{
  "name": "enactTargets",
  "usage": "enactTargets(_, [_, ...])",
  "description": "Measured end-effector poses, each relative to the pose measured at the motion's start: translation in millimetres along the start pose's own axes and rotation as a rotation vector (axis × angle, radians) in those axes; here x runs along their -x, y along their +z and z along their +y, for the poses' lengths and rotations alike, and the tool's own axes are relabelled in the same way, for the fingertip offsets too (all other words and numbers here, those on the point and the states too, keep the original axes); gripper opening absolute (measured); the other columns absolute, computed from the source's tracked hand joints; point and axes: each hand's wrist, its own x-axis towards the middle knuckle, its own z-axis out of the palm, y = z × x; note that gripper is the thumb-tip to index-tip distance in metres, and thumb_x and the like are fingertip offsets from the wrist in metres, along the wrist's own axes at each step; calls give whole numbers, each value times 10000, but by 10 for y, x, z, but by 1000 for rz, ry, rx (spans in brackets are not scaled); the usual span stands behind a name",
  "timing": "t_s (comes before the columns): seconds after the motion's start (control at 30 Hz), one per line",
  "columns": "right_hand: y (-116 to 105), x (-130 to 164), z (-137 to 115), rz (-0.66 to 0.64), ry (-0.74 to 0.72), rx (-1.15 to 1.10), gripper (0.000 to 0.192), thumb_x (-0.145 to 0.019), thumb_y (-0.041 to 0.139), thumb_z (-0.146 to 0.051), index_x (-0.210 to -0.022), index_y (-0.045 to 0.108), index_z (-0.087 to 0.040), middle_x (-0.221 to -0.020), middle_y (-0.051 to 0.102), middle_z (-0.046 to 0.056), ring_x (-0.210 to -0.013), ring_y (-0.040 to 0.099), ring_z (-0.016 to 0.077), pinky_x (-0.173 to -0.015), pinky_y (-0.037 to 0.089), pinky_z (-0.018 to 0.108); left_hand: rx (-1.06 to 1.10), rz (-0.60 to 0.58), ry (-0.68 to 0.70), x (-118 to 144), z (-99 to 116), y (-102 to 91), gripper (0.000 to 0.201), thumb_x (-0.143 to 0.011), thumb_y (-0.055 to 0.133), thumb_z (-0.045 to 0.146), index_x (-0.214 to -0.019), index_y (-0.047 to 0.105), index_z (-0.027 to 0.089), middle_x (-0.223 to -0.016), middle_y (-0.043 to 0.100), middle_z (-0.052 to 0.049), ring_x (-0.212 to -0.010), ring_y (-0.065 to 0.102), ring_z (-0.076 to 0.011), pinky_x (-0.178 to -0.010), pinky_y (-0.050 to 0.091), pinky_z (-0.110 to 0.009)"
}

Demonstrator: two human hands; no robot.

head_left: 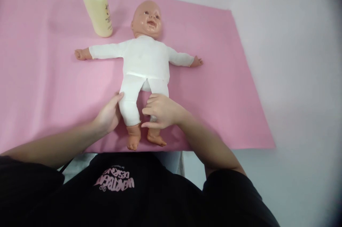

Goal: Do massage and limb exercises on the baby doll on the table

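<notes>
A baby doll point(145, 59) with a bare plastic head and a white cloth body lies face up, arms spread and feet toward me. My left hand point(109, 113) is at the outer side of the leg on the left, its thumb against the knee and its fingers partly hidden by the leg. Over the other leg, my right hand point(161, 111) curls its fingers around the shin, covering much of the lower leg. Both orange-brown feet show below my hands.
Beyond the doll's arm on the left stands a pale yellow lotion bottle point(97, 11), its top cut off by the frame. A pink mat point(219, 88) lies under everything, on a white table point(296, 77). The mat's near edge is close to my body.
</notes>
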Motion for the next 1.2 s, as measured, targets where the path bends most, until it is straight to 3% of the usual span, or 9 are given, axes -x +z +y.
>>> enactTargets(0.13, [-22, 9, 6, 14, -10, -37, 532, -992, 452, -567, -628, 557, -194, -544, 538, -6, -567, 376, 135, -664, 317, 312, -156, -52, 225, 0, -45, -86, 465, -927, 611, 350, -1366, 478, 274, -1467, 525, -57, -1427, 443, -273, -1191, 388, -437])
enactTargets(0.23, [-48, 14, 10, 61, -25, -74, 470, -994, 477, -480, -620, 525, -201, -544, 518, -20, -570, 379, 133, -663, 331, 300, -434, -120, 533, 32, -52, -182, 480, -942, 609, 344, -1395, 458, 293, -1564, 376, -47, -1506, 307, -267, -1258, 271, -446])
enactTargets(0.3, [-60, 17, 13, 90, -30, -98, 448, -994, 486, -449, -618, 507, -205, -554, 514, -23, -577, 392, 132, -667, 342, 294, -669, -184, 727, 74, -30, -221, 392, -923, 626, 317, -1306, 559, 270, -1531, 397, -57, -1495, 290, -292, -1278, 200, -491])
enactTargets(0.37, [-70, 20, 18, 116, -30, -121, 441, -995, 489, -444, -622, 497, -209, -553, 499, -29, -577, 401, 131, -665, 351, 289, -841, -259, 795, 113, 2, -232, 236, -881, 651, 296, -1111, 675, 254, -1405, 526, -71, -1432, 346, -324, -1268, 178, -553])
enactTargets(0.5, [-97, 28, 29, 153, -34, -148, 417, -1004, 502, -440, -655, 496, -213, -561, 482, -41, -580, 419, 125, -674, 374, 281, -987, -422, 723, 134, 33, -225, 78, -803, 690, 328, -843, 739, 283, -1007, 713, -57, -1286, 473, -354, -1252, 90, -628])
enactTargets(0.63, [-106, 37, 41, 144, -19, -110, 386, -988, 570, -398, -662, 476, -214, -589, 495, -41, -601, 446, 118, -696, 399, 274, -1052, -648, 708, 106, 10, -224, 86, -768, 722, 344, -833, 773, 321, -899, 761, -30, -1190, 562, -358, -1246, -59, -626])
enactTargets(0.83, [-31, 27, 46, 288, 32, -129, 374, -1006, 542, -362, -667, 505, -208, -581, 504, -36, -602, 479, 119, -673, 418, 279, -1007, -1013, 499, 80, 39, -119, 219, -750, 777, 302, -965, 804, 335, -1073, 789, -38, -1166, 636, -337, -1239, 222, -570])
enactTargets(1.07, [77, 36, 29, 805, -22, -280, 519, -1070, 258, -423, -744, 601, -210, -696, 630, 39, -679, 623, 171, -740, 539, 372, -930, -934, 495, 75, 10, -146, 236, -777, 780, 357, -1011, 805, 336, -1086, 791, -53, -1128, 679, -309, -1199, 344, -528])
enactTargets(1.2, [263, 158, 43, 720, -29, -69, 532, -998, 362, -611, -801, 707, -257, -835, 716, 52, -842, 685, 240, -845, 581, 471, -864, -815, 572, 101, 21, -189, 204, -797, 749, 399, -977, 794, 313, -1030, 791, -67, -1107, 680, -312, -1188, 351, -544])
